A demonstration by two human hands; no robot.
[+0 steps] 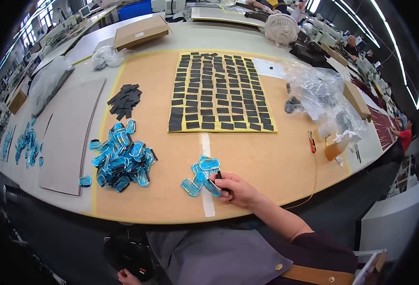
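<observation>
My right hand (238,189) is closed in a pinch on a short black strip (219,176), just over the near middle of the tan table. Against its fingertips lies a blue oval piece (212,187) with a pale rim; whether the strip is joined to it I cannot tell. Several more blue oval pieces (199,178) lie loosely together beside the hand. My left hand (129,277) shows only in part at the lower edge, down beside a black object (132,259) below the table. Its fingers are mostly hidden.
A large heap of blue ovals with black tabs (124,161) sits left, below a pile of black strips (125,100). Black rectangles lie in rows on a yellow board (271,128). At right are red-handled snips (311,141) on a cord, an amber container (333,151) and clear plastic (316,85).
</observation>
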